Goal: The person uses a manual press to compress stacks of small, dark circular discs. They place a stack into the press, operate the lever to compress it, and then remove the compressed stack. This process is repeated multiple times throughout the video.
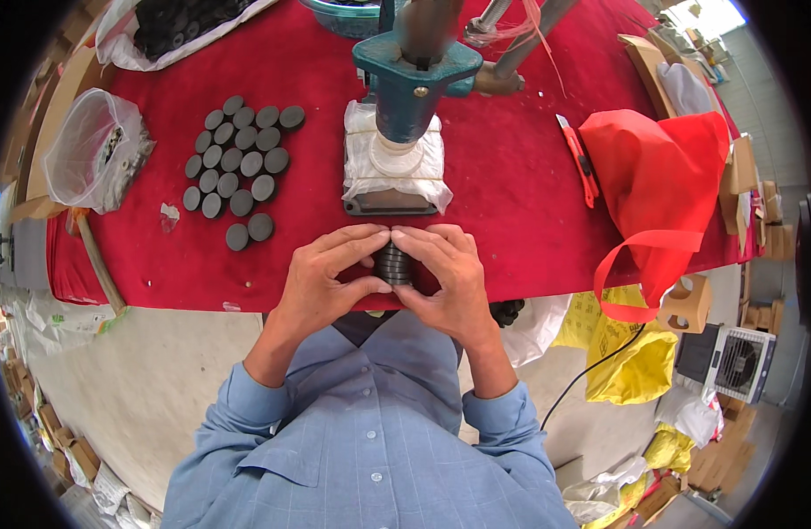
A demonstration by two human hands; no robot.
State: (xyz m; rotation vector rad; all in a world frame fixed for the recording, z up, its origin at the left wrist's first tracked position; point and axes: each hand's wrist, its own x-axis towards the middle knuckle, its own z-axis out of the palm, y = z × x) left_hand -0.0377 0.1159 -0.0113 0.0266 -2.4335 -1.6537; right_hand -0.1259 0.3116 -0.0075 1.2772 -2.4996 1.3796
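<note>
Between my two hands is a short stack of black round discs (392,264), close to the front edge of the red-covered table. My left hand (331,266) curls round its left side, fingertips on top and thumb low. On the other side my right hand (448,271) does the same, so the fingertips of both hands meet above the stack. Just beyond stands a green hand press (412,88), its ram over a base (392,202) wrapped in white plastic. Several dark grey round caps (245,137) lie in loose rows to the left of the press.
Left, a clear plastic bag (79,163) of small parts and a wooden-handled hammer (99,260). Right, a red box cutter (578,163) and a red cloth bag (652,176). A white bag of black parts (181,26) and a teal basin (344,16) lie at the back.
</note>
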